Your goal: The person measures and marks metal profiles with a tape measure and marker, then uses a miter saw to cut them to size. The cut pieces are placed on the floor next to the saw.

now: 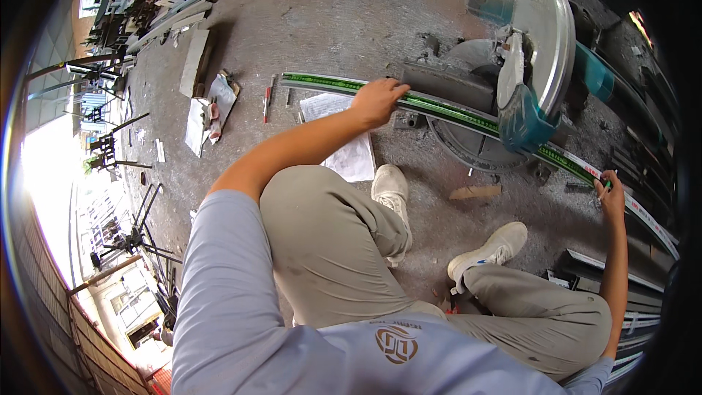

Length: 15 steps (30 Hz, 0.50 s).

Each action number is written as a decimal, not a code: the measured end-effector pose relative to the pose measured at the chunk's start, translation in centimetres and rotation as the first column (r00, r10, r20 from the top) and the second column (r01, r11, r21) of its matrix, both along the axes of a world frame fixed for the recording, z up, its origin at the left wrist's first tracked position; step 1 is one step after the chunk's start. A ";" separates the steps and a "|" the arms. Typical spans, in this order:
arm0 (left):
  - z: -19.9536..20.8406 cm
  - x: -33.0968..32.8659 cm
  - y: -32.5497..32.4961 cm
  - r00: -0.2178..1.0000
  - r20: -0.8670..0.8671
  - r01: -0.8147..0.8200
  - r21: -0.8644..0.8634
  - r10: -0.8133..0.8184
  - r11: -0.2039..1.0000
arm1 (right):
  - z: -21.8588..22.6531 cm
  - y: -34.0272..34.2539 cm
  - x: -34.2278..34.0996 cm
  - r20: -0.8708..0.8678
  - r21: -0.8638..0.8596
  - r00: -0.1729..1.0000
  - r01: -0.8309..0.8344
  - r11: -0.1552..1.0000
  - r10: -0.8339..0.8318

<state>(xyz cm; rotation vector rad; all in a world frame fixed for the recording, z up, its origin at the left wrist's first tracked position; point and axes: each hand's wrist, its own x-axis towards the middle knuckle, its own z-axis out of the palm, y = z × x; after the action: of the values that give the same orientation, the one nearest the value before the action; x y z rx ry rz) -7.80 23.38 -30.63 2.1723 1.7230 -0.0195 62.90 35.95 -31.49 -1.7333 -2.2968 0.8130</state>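
A long metal profile (pixel 447 110) with a printed green strip along it lies across the base of a cut-off saw (pixel 537 66) on the floor. To the left of the saw, my left hand (pixel 379 101) is closed over the profile, fingers curled round its far edge. My right hand (pixel 611 192) grips the profile right of the saw, near a white printed stretch; a small green bit shows at its fingers. The saw's round metal guard and teal plastic part (pixel 528 121) stand over the profile between my hands. The blade itself is hidden.
White paper sheets (pixel 355 150) lie on the floor under my left forearm. A red and white pen-like stick (pixel 267 102) lies further left. A wooden offcut (pixel 475 192) is near my shoes. Several metal profiles (pixel 629 271) are stacked at the right. Boards and stands line the left side.
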 end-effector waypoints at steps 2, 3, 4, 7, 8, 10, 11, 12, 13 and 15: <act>0.1 -0.1 1.3 0.997 -0.030 0.072 -0.011 -0.072 0.997 | 0.5 0.0 -0.3 0.000 -0.037 0.998 0.062 0.997 -0.062; -1.8 -2.5 0.0 0.995 0.022 0.098 0.126 -0.102 0.987 | 1.7 0.4 -3.1 0.066 -0.069 0.992 0.110 0.992 -0.106; -2.7 -4.2 -0.5 0.991 0.084 0.084 0.194 -0.102 0.977 | 1.9 0.1 -4.0 0.134 -0.018 0.981 0.143 0.990 -0.140; -1.3 -8.7 -1.1 1.000 -0.012 0.017 0.047 -0.017 0.999 | 1.4 -0.6 -4.5 0.159 0.005 0.979 0.129 0.992 -0.128; -0.7 -10.7 -1.8 0.994 -0.104 -0.036 -0.011 0.035 0.999 | 2.5 -0.5 -5.9 0.183 0.003 0.981 0.067 0.998 -0.066; -1.2 -16.8 -4.0 0.924 -0.380 -0.054 -0.013 0.045 0.998 | 3.5 -0.5 -7.5 0.245 -0.012 0.966 0.085 0.996 -0.080; -1.3 -19.7 -5.6 0.854 -0.519 -0.060 -0.023 0.040 0.998 | 3.4 -0.7 -7.9 0.255 -0.028 0.964 0.081 0.996 -0.071; -1.1 -21.1 -6.2 0.761 -0.648 -0.064 -0.027 0.032 0.998 | 3.4 -1.1 -8.2 0.262 -0.041 0.963 0.077 0.996 -0.064; -0.5 -19.2 -5.0 0.798 -0.602 -0.080 -0.046 0.036 0.996 | 3.3 -1.8 -7.9 0.272 -0.045 0.960 0.083 0.996 -0.067; 1.0 -14.1 -3.5 0.855 -0.516 -0.115 -0.087 0.054 0.990 | 3.2 -3.2 -7.4 0.235 -0.079 0.969 0.103 0.992 -0.082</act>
<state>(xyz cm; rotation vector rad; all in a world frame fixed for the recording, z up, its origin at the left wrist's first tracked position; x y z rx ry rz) -21.89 19.86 -29.67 2.1249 2.0281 -0.7226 55.50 32.76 -28.31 -2.0579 -2.3303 0.7436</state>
